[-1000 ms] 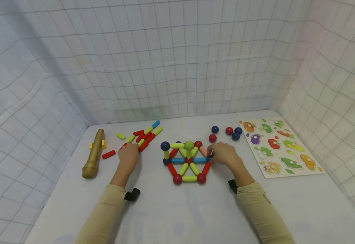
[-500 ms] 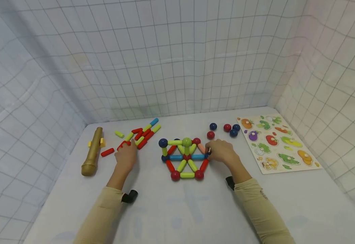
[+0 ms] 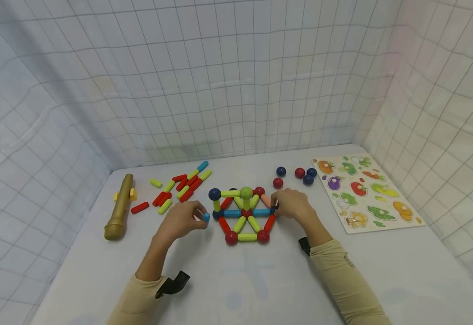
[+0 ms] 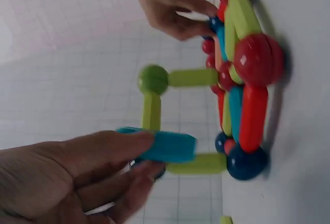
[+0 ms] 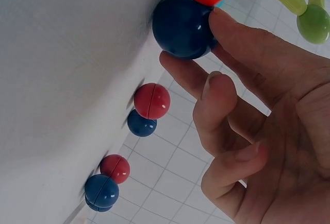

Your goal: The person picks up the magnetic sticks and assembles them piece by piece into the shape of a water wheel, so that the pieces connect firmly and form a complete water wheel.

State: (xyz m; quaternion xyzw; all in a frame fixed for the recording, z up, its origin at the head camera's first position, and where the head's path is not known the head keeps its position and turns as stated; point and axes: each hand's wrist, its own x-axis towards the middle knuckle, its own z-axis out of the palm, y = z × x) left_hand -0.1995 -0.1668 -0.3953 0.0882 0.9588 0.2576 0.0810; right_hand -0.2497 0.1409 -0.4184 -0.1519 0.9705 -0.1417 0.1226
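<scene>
My left hand (image 3: 181, 220) pinches a blue magnetic rod (image 4: 174, 147) between thumb and fingers, held just left of a hexagonal frame of rods and balls. My right hand (image 3: 294, 205) grips the dark blue ball (image 5: 181, 27) at the frame's right corner, thumb on one side and fingertip on the other. Spokes meet at a red centre ball (image 4: 225, 77). Two upright rods carry another dark blue ball (image 3: 214, 194) and a green ball (image 3: 246, 192), joined by a level yellow-green rod (image 3: 230, 193).
Loose rods, including a red rod (image 3: 140, 207), lie left of the frame near a gold microphone-shaped object (image 3: 119, 212). Several loose balls, one a red ball (image 3: 278, 183), sit behind the right hand. A vegetable puzzle board (image 3: 358, 228) lies far right. Gridded white cloth (image 3: 236, 90) walls surround the table.
My left hand has moved from the loose rods rightward and nearer, and now holds the blue rod up beside the frame. The right hand stays on its ball.
</scene>
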